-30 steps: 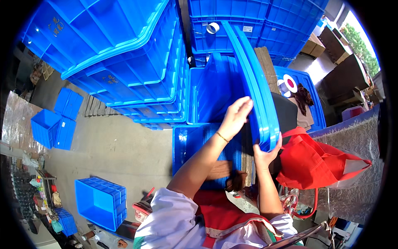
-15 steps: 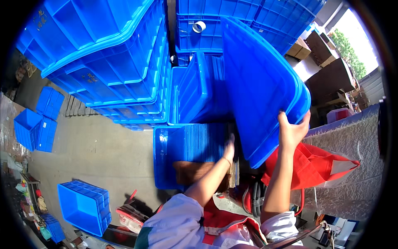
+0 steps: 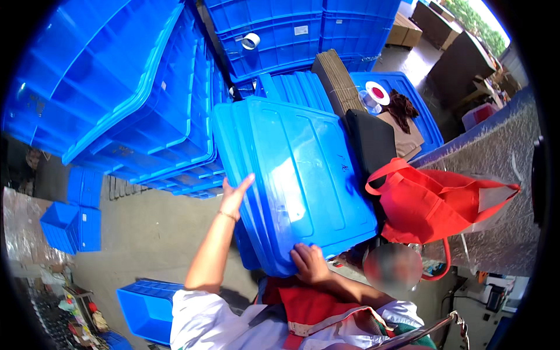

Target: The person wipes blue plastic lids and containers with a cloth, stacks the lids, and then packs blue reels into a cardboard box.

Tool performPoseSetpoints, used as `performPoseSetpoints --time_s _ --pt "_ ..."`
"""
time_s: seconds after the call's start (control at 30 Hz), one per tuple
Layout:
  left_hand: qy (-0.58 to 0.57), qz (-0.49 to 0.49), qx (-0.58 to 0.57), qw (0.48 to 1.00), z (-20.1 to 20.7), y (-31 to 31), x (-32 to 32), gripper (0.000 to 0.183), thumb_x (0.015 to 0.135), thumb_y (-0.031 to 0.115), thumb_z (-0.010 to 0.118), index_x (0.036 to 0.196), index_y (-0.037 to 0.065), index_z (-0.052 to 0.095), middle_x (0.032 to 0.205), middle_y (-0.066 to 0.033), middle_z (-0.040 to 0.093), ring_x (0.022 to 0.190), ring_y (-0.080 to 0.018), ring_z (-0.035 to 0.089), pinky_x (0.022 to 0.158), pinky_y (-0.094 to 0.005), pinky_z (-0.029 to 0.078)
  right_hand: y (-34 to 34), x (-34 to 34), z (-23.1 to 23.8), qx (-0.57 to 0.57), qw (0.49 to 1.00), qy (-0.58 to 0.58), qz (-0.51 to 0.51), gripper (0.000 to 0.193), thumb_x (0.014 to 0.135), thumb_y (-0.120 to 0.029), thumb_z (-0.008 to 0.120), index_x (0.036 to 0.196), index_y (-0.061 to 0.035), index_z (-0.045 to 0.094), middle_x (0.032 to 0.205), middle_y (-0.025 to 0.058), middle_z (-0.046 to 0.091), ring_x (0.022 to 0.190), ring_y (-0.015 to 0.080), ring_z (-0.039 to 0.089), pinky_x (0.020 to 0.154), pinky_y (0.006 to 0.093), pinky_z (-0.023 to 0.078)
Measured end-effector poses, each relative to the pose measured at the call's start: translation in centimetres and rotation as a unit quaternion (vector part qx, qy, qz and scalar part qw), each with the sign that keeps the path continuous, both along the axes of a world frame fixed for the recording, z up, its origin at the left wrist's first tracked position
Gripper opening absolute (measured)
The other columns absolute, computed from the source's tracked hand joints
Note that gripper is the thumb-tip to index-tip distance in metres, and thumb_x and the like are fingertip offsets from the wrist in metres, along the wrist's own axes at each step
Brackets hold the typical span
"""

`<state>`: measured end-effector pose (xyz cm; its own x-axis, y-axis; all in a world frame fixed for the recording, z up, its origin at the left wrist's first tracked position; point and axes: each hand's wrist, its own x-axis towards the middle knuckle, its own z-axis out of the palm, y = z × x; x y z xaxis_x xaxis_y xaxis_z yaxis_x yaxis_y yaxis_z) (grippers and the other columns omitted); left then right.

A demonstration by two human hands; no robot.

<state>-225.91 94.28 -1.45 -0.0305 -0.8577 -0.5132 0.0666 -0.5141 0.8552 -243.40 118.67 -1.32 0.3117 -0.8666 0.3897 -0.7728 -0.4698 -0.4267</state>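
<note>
A small stack of blue plastic lids, like crate lids, lies tilted in front of me, ribbed face up. My left hand holds the lids' left edge, its thumb spread up along the rims and the other fingers partly hidden. At the near edge, my right hand has its fingers curled over the top lid's rim. Beneath the lids, a blue crate shows only a small part. More blue lids stand on edge just beyond the stack.
Tall blue crate stacks rise at the left and back. Flattened cardboard, a black padded piece and a tape roll lie beyond. A red bag sits at right; an upturned blue crate lies at lower left.
The lids have swung from upright at my right to lying tilted before me, covering the crate. My left hand has moved left onto their edge; my right hand has come down to the near rim.
</note>
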Motion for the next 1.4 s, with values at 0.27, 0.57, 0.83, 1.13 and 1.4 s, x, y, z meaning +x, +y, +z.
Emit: performPoseSetpoints --time_s 0.27,0.57,0.83,1.13,1.4 --pt "-0.279 -0.013 -0.247 0.928 -8.2 5.9 1.4 0.111 0.056 0.023 0.084 0.133 -0.006 0.01 0.127 -0.0225 0.037 0.115 -0.0302 0.041 0.095 -0.037 0.036 6.7 -3.8 -11.2 0.169 0.901 -0.248 -0.314 0.055 0.078 -0.032 0.063 0.12 -0.0033 0.041 0.12 0.017 0.043 0.109 0.0295 0.044 0.091 0.0385 0.035" --pt "-0.243 -0.073 -0.251 0.934 0.1 7.0 -3.5 0.106 0.062 0.022 0.08 0.136 -0.005 0.008 0.133 -0.0253 0.031 0.122 -0.0308 0.035 0.1 -0.0358 0.03 6.2 -5.9 -18.9 0.224 0.231 -0.922 -0.217 0.076 0.079 -0.062 0.044 0.134 -0.0122 0.029 0.134 0.0126 0.037 0.12 0.0323 0.037 0.098 0.0515 0.03" --pt "-0.397 -0.126 -0.31 0.855 3.5 6.0 -8.2 0.116 0.058 0.035 0.081 0.134 -0.011 0.006 0.135 -0.0306 0.021 0.126 -0.0369 0.024 0.104 -0.0397 0.022 3.6 -5.3 -15.3 0.162 0.204 -0.937 -0.234 0.06 0.084 -0.045 0.05 0.129 -0.0094 0.036 0.123 0.013 0.047 0.111 0.0316 0.045 0.095 0.0482 0.035" --pt "-0.608 -0.222 -0.108 0.754 9.2 -2.3 -10.6 0.127 0.05 0.049 0.079 0.14 0.007 0.0 0.142 -0.0253 0.004 0.124 -0.0473 0.024 0.099 -0.0467 0.032 -1.3 -1.7 -7.6 0.218 0.056 -0.972 -0.061 0.047 0.082 -0.039 0.052 0.117 -0.0097 0.044 0.11 0.0081 0.051 0.103 0.0272 0.048 0.087 0.044 0.039" --pt "-0.472 -0.195 -0.262 0.819 11.2 1.6 -5.4 0.103 0.055 0.03 0.076 0.136 -0.002 0.021 0.133 -0.0333 0.023 0.126 -0.0426 0.025 0.103 -0.0403 0.026 2.4 -2.9 -1.3 0.264 0.144 -0.944 -0.137 0.055 0.073 -0.036 0.06 0.119 -0.0116 0.043 0.117 0.0065 0.049 0.107 0.0269 0.046 0.095 0.0453 0.034"
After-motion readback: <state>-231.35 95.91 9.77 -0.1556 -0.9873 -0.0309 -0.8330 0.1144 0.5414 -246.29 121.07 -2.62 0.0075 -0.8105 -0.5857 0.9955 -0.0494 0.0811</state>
